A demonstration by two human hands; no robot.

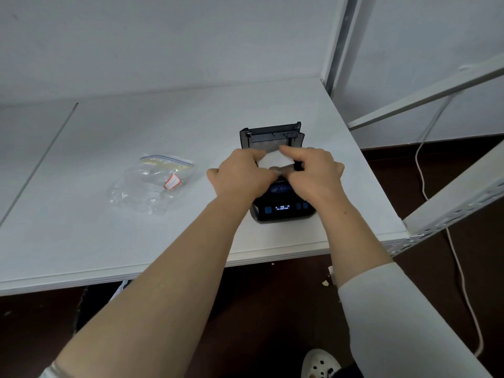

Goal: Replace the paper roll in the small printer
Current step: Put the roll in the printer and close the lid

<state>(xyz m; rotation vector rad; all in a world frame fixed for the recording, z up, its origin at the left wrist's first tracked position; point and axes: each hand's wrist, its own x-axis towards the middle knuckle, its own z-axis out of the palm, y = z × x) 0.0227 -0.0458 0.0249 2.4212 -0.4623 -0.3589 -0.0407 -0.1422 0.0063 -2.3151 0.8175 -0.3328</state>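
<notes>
A small black printer [283, 211] stands on the white table [136, 241] near its right edge, its lid [272, 135] flipped up at the back and a small lit display on its front. Both hands are over the open paper bay. My left hand [240, 175] and my right hand [313, 173] pinch a white strip of paper [275, 160] between their fingertips. The roll itself is mostly hidden under the hands.
A clear zip bag [152, 184] with a red-edged label lies on the table to the left of the printer. A white metal shelf frame [450, 203] rises at the right. A pale cable [436, 214] runs down over the dark floor.
</notes>
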